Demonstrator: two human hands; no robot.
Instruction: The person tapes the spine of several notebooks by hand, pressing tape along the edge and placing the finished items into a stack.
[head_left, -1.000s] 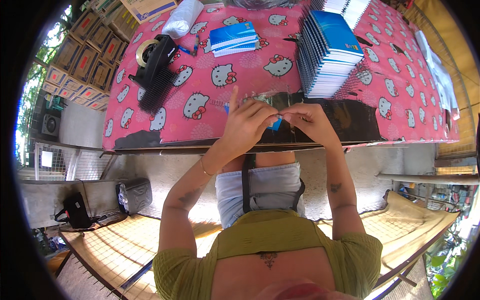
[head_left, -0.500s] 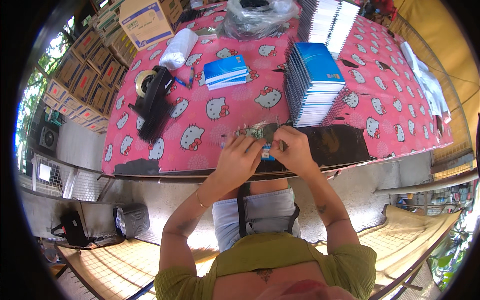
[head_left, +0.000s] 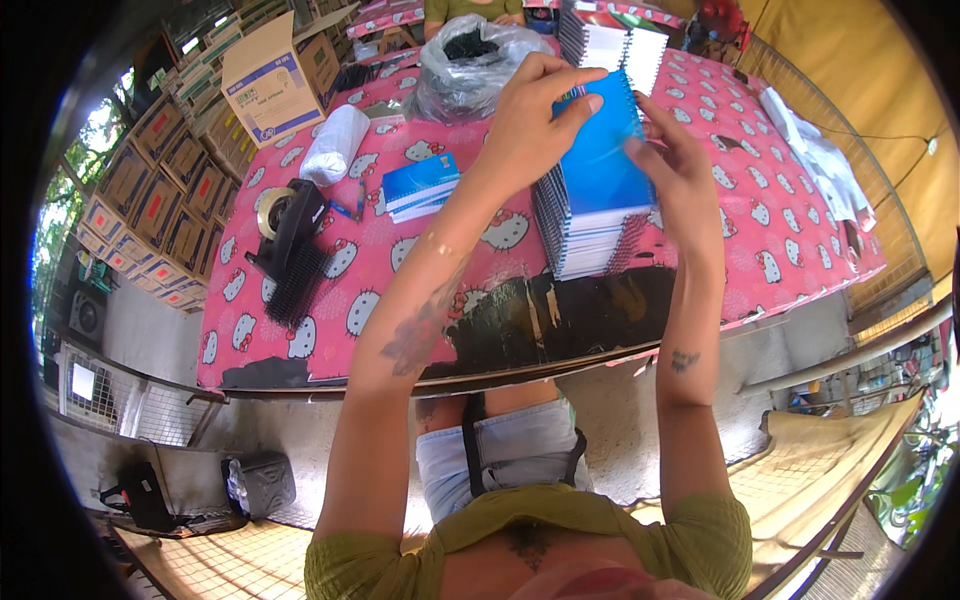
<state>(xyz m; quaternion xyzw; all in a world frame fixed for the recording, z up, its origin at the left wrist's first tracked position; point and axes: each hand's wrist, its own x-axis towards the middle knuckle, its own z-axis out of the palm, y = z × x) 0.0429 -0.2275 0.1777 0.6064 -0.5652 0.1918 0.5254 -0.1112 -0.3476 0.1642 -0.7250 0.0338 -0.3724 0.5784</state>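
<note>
A blue-covered spiral notebook point(head_left: 603, 165) is tilted up over the near stack of spiral notebooks point(head_left: 590, 248). My left hand point(head_left: 550, 115) grips its top corner, thumb across the cover and the other fingers behind. A small coloured patch shows on the cover beside that thumb. My right hand point(head_left: 682, 165) is at the notebook's right, wire-bound edge, thumb and fingers apart, slightly blurred. Whether its fingertips touch the wire is hard to see. Left of the stack lie several smaller blue-and-white notebooks point(head_left: 420, 187).
On the pink patterned tablecloth point(head_left: 385, 265) are a black tape dispenser point(head_left: 295, 225), a white roll point(head_left: 335, 145), pens point(head_left: 350, 203) and a clear plastic bag point(head_left: 470, 65). More spiral notebooks point(head_left: 610, 50) stand behind. An open carton point(head_left: 268, 95) is far left; another person point(head_left: 475, 12) sits opposite.
Both hands have moved from the table's near edge forward to the notebook stack. The small blue-and-white item between them is gone from sight. My left hand has taken hold of a spiral notebook.
</note>
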